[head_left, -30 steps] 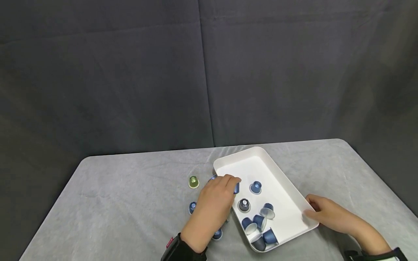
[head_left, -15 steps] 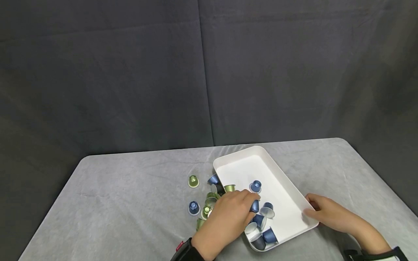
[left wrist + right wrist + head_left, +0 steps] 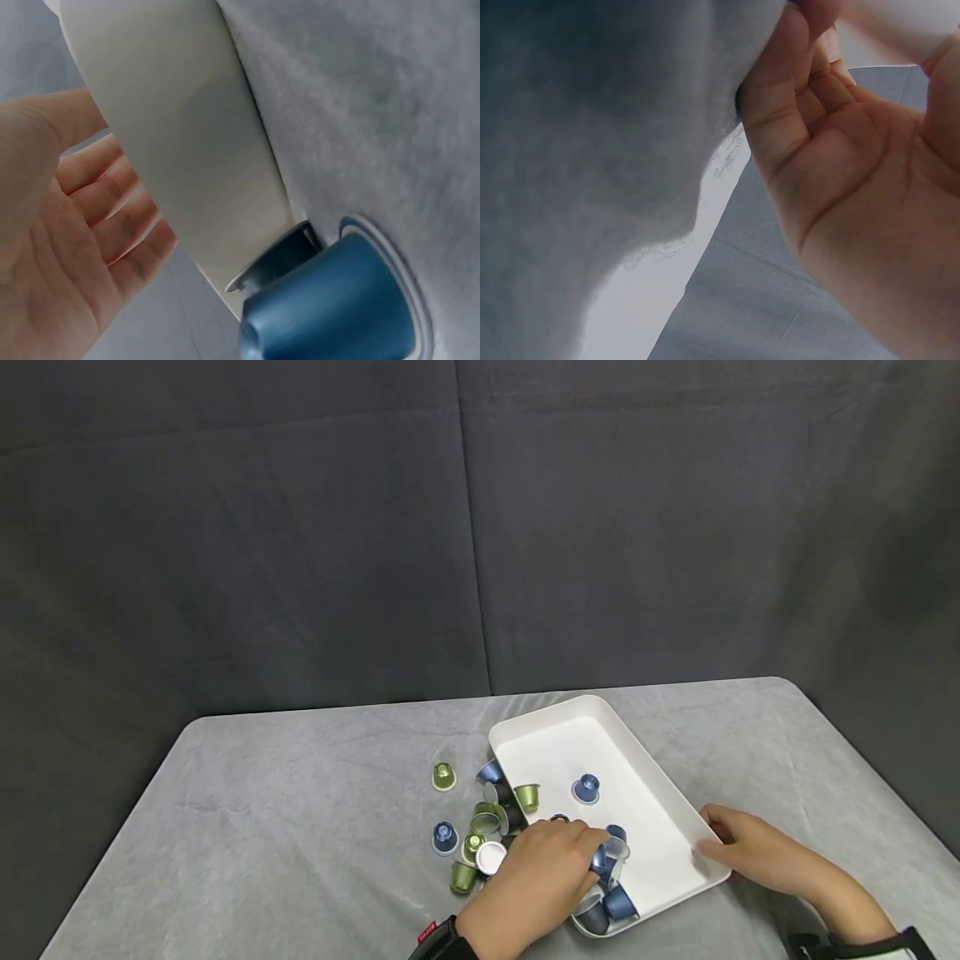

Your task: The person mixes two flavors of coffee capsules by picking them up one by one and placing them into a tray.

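Observation:
My left hand (image 3: pixel 534 875) reaches over the near-left rim of a white tray (image 3: pixel 652 802). Thumb and fingertips pinch a shiny blue coffee capsule (image 3: pixel 598 861), low above other blue capsules (image 3: pixel 619 902) in the tray's near corner. In the left wrist view the tray wall (image 3: pixel 165 127) hides the fingertips of the left hand (image 3: pixel 67 240). My right hand (image 3: pixel 757 852) grips the tray's right corner, thumb over the rim; its palm (image 3: pixel 862 180) shows in the right wrist view. One green capsule (image 3: pixel 527 797) and an upright blue capsule (image 3: pixel 587 788) sit farther back inside.
Left of the tray, a cluster of green capsules (image 3: pixel 463 877), dark ones and a white-lidded one (image 3: pixel 491 857) lies on grey cloth (image 3: pixel 300 827). A green capsule (image 3: pixel 443 777) and a blue capsule (image 3: pixel 445 837) stand apart. A dark curtain (image 3: pixel 337 568) hangs behind.
My left hand has moved right and nearer, carrying the blue capsule from the tray's left rim towards the near-corner pile. The right hand and tray have stayed almost still.

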Tool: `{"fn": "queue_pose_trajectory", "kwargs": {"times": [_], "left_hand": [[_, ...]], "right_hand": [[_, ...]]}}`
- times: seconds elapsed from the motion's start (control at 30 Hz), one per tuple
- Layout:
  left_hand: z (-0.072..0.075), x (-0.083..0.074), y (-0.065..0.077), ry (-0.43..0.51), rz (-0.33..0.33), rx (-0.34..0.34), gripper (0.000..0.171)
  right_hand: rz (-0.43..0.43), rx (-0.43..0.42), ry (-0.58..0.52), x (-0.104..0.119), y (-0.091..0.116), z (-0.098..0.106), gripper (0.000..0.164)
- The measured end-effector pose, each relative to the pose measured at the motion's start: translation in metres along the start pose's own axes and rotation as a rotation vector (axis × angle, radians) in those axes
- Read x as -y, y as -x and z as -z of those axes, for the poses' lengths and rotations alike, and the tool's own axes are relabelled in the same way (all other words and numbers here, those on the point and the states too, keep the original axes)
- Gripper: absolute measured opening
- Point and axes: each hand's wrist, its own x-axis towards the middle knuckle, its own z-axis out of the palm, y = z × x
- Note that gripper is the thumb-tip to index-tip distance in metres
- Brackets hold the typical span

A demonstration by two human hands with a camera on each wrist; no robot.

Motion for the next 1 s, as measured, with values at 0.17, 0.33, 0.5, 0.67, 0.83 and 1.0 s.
{"fn": "queue_pose_trajectory", "kwargs": {"times": [0.17, 0.33, 0.5, 0.67, 0.83, 1.0], "left_hand": [[-0.0028, -0.001, 0.0007, -0.008, -0.004, -0.025, 0.026], [-0.0048, -0.002, 0.0001, -0.034, -0.018, -0.035, 0.019], [-0.0051, -0.0033, -0.0007, -0.056, -0.022, -0.011, 0.023], [-0.0053, -0.0035, -0.0012, -0.056, -0.021, -0.005, 0.022], [-0.0058, -0.0029, -0.0015, -0.063, -0.03, -0.009, 0.023], [-0.0048, -0.0029, -0.0016, -0.082, -0.035, -0.021, 0.023]], "right_hand": [[0.005, -0.004, 0.003, -0.0001, -0.0008, -0.0005, 0.019], [0.019, -0.01, 0.003, -0.0008, -0.0006, -0.001, 0.017], [0.04, -0.008, -0.011, -0.0019, -0.0003, -0.0014, 0.017], [0.053, -0.007, -0.018, -0.0029, -0.0004, -0.0015, 0.016], [0.047, -0.004, -0.021, -0.0031, -0.0007, -0.0013, 0.016], [0.042, -0.006, -0.022, -0.0026, -0.0002, -0.0014, 0.016]]}}
